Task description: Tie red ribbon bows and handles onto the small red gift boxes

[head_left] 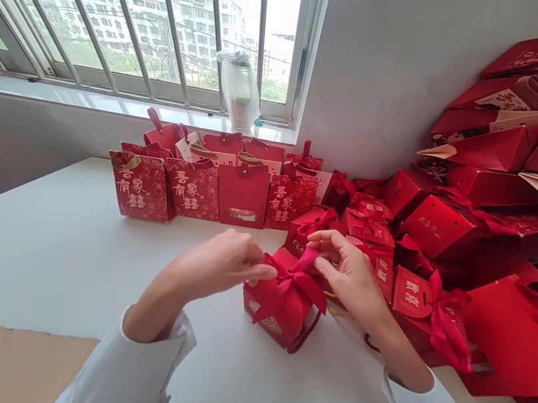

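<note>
Currently, a red gift box (pixel 254 300) with pale medallion prints stands on the white counter (pixel 64 252), directly between the person's two hands. Its dark-red satin bow (pixel 295 278) lies across the top, one tail draped down the front, while a twisted cord (pixel 305 338) hangs at the box's right side. The left hand (pixel 234 260) is drawn narrow, thumb and fingers pinching the bow's left loop; the right hand (pixel 347 270) pinches the right loop between thumb and forefinger, its other fingers loosely curled. Behind, printed red paper gift bags (pixel 193 183) stand in rows near the wall, below a barred window (pixel 185 20). On the sill stands a plastic-wrapped container (pixel 241 93). To the right, more red boxes (pixel 440 227) are heaped high, several tied with ribbon.
</note>
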Motion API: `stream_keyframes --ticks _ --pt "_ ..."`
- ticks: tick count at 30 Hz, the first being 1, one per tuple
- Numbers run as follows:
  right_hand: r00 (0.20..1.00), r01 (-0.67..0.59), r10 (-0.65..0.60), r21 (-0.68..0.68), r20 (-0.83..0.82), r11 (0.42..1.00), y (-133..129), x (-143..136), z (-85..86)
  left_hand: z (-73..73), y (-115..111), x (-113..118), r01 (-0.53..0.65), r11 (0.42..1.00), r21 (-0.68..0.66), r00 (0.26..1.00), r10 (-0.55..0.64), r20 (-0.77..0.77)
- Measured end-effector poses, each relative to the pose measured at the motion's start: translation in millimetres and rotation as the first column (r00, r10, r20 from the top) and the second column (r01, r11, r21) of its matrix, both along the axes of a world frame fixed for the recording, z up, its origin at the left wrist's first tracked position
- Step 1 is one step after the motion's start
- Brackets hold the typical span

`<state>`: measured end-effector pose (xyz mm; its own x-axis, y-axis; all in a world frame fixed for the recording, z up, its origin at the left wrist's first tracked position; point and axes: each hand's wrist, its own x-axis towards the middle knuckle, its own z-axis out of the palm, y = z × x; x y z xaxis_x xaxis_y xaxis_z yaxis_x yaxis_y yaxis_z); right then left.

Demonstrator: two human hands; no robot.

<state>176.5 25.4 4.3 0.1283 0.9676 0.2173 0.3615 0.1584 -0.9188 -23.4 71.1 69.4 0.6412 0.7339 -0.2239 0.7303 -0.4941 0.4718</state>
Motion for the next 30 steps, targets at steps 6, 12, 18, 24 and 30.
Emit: stream_keyframes --ticks 6,12,18,24,30 --pt "0.944 0.069 -0.101 0.112 0.314 0.991 -10.4 5.5 22.1 -0.7 8.2 -4.5 -0.135 0.991 -0.017 0.987 0.136 0.092" --pt "0.925 0.002 0.013 -0.040 0.379 0.999 -25.9 8.5 37.7 -3.6 11.5 -0.7 -0.073 0.993 -0.088 0.992 0.082 0.097" --pt "0.902 -0.119 0.177 -0.168 0.394 0.979 -30.4 -2.4 32.7 -0.1 9.0 4.1 -0.057 0.998 -0.022 0.988 0.060 0.139" --pt "0.930 -0.140 0.198 -0.199 0.309 0.970 -25.3 -3.8 25.9 -6.0 10.7 9.4 -0.093 0.996 0.013 0.986 0.090 0.137" --pt "0.921 -0.164 0.242 -0.261 0.306 0.951 -25.5 -1.2 23.0 -8.8 12.2 10.3 -0.090 0.996 -0.024 0.978 0.093 0.189"
